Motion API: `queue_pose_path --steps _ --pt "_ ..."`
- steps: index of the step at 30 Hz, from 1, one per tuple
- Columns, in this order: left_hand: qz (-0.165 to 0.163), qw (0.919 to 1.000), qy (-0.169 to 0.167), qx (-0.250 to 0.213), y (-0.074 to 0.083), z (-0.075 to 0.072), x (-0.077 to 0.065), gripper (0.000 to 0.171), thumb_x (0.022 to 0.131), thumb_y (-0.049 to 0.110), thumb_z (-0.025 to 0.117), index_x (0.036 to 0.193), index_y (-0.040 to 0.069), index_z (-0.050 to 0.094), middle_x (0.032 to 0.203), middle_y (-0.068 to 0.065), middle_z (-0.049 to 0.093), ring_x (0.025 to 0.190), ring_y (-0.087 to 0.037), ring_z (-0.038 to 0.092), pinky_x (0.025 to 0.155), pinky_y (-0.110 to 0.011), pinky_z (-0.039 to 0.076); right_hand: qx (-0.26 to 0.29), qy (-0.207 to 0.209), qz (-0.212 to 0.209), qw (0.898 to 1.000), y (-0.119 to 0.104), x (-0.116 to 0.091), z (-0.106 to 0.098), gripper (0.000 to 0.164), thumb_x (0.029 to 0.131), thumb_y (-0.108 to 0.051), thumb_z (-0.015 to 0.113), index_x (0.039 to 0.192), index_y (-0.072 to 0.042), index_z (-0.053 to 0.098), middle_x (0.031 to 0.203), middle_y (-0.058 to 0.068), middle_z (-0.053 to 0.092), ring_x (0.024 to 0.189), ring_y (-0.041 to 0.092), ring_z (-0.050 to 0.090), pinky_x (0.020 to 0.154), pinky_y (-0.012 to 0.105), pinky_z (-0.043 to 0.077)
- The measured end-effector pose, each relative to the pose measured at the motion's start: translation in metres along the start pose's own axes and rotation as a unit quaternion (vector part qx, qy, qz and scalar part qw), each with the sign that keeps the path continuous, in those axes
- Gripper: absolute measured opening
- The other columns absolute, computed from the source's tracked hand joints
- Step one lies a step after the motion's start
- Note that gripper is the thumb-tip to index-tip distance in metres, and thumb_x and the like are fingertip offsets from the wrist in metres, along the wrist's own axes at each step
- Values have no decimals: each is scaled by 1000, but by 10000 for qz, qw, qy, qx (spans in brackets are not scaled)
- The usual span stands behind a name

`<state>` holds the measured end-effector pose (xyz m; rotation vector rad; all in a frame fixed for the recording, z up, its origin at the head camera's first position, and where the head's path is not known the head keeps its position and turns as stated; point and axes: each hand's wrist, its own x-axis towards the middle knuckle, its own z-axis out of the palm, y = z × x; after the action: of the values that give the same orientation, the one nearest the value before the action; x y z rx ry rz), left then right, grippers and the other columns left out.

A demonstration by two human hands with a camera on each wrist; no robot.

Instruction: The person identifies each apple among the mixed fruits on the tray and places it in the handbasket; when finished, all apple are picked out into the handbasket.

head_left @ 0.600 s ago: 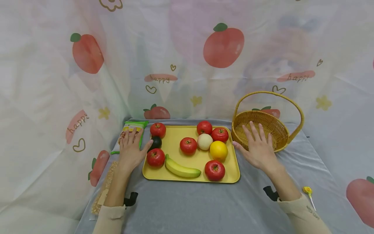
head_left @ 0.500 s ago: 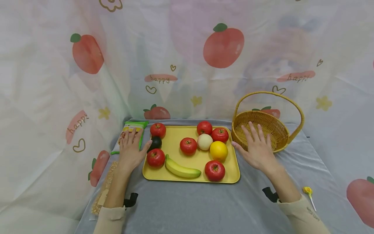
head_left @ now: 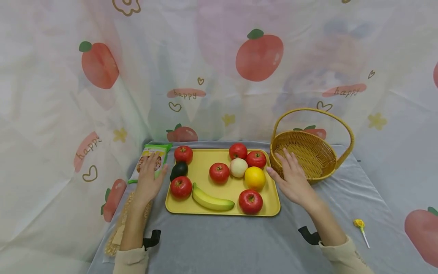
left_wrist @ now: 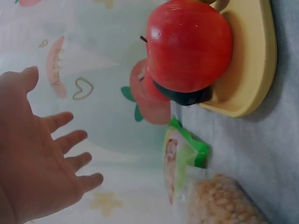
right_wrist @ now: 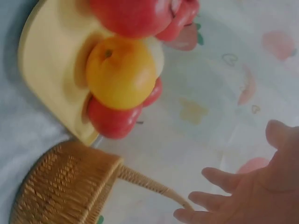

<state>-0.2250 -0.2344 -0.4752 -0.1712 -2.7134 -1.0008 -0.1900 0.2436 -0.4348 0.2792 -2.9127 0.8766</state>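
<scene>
left grip (head_left: 148, 183) + right grip (head_left: 295, 182): both empty, fingers apart
left is near the green-edged bag (head_left: 165, 149); right is by the basket (head_left: 321, 152), contact can't tell. basket's just r. of the yellow tray (head_left: 203, 163) on the table (head_left: 219, 243); prob. light, fairly stiff, best taken at top of handle (head_left: 309, 109). apples (head_left: 219, 173) on tray look smooth, prob. slippery, so cup the sides; bag prob. soft, pinch an edge. bag label too small to read; backdrop (head_left: 212, 110) says "happy" several x.
</scene>
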Motion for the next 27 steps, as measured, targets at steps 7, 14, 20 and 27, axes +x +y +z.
queue_pose_path --steps 7,14,20,27 --pt "-466 9953 -108 -840 -7 -1 -9 66 111 46 43 165 11 27 170 -21 21 157 -45 14 122 -70 16 477 87 158 9987 -5 -3 8 80 106 -58 45 163 -4 30 173 20 10 156 49 14 116 77 20" --pt "-1015 9746 -147 -1993 -23 11 -16 68 110 51 41 167 17 24 172 -10 21 158 -34 17 124 -64 18 1027 413 377 9931 -8 -6 20 71 106 -54 51 154 -1 45 161 25 38 146 48 38 114 69 35" --pt "-1370 9523 -172 -2723 -29 25 -19 70 110 54 35 165 11 27 169 -12 29 156 -31 23 127 -56 17 1647 313 693 9834 -10 -13 28 70 103 -58 53 149 -4 52 154 22 50 141 43 49 109 61 46" --pt "-1492 9294 -211 -3370 -37 40 -24 69 112 51 28 166 8 22 168 -19 28 156 -32 23 125 -60 23 2325 118 1061 9667 -7 -19 35 62 104 -53 56 143 -5 59 142 19 62 131 38 59 103 55 54"
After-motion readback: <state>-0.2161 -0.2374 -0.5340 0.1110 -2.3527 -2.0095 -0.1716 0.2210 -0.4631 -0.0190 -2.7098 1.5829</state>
